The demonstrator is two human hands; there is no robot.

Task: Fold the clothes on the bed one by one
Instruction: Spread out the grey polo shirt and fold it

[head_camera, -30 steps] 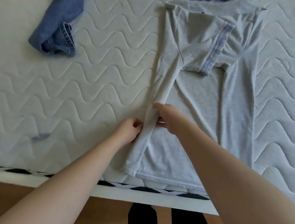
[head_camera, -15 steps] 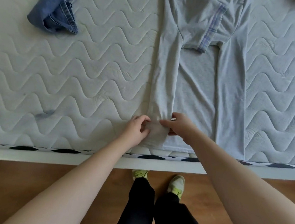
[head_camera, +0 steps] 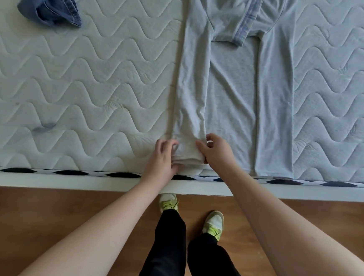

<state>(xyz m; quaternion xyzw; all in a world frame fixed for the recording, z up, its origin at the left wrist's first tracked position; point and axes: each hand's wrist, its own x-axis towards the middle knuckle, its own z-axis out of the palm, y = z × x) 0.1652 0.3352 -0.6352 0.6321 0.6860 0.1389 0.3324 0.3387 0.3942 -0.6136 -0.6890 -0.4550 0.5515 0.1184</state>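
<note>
A light grey T-shirt (head_camera: 232,94) with plaid sleeve cuffs lies flat on the white quilted mattress (head_camera: 94,76), its hem at the bed's near edge. Both long sides are folded inward, and a sleeve lies folded over the chest at the top. My left hand (head_camera: 164,158) grips the bottom corner of the left folded strip from the left. My right hand (head_camera: 216,150) pinches the same strip's hem from the right. The hem there is bunched between both hands.
Blue denim jeans (head_camera: 52,1) lie crumpled at the mattress's far left. The bed's white frame edge (head_camera: 64,178) runs across the view, with wooden floor (head_camera: 39,218) below and my legs and shoes standing against it.
Both hands slid down the left folded strip from its middle to the hem at the bed's edge. The view tilted down, showing more floor.
</note>
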